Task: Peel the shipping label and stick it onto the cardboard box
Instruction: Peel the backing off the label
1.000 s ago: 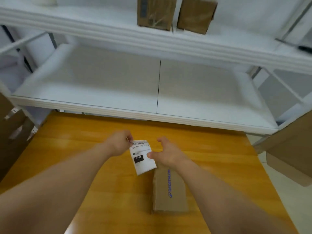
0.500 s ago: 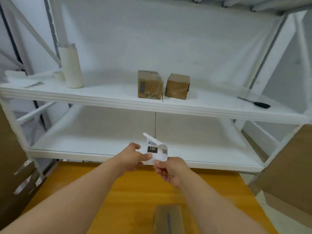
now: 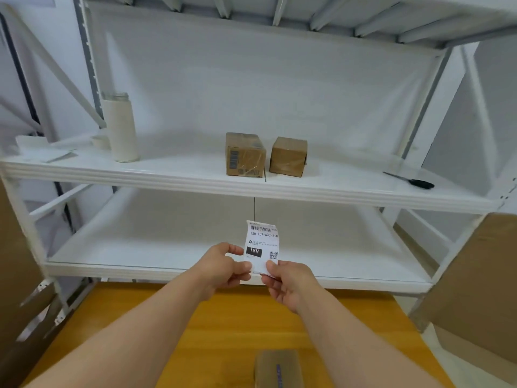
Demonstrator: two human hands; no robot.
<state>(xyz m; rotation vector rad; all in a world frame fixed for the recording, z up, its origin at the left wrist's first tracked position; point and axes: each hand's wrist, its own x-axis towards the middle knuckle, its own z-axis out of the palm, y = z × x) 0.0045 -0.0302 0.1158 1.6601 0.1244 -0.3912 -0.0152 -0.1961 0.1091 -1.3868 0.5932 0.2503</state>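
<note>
A white shipping label [image 3: 262, 245] with a barcode, a black "15H" block and a QR code stands upright in the air in front of the lower shelf. My left hand [image 3: 223, 268] pinches its lower left edge. My right hand [image 3: 288, 284] pinches its bottom right corner. A long cardboard box [image 3: 277, 368] with blue print lies on the wooden table [image 3: 223, 331] at the bottom of the view, below and apart from both hands; part of it is cut off by the frame edge.
A white metal shelf rack [image 3: 251, 189] stands behind the table. Its upper shelf carries two small cardboard boxes [image 3: 245, 154] [image 3: 288, 156], a white bottle [image 3: 120, 130], tape and a black-handled tool [image 3: 411, 181]. Large cardboard sheets [image 3: 481, 275] lean at both sides.
The view tilted up from the table to the shelves. Both hands lifted the label off the box area; it went from curled to upright and flat, with my right hand now at its bottom corner.
</note>
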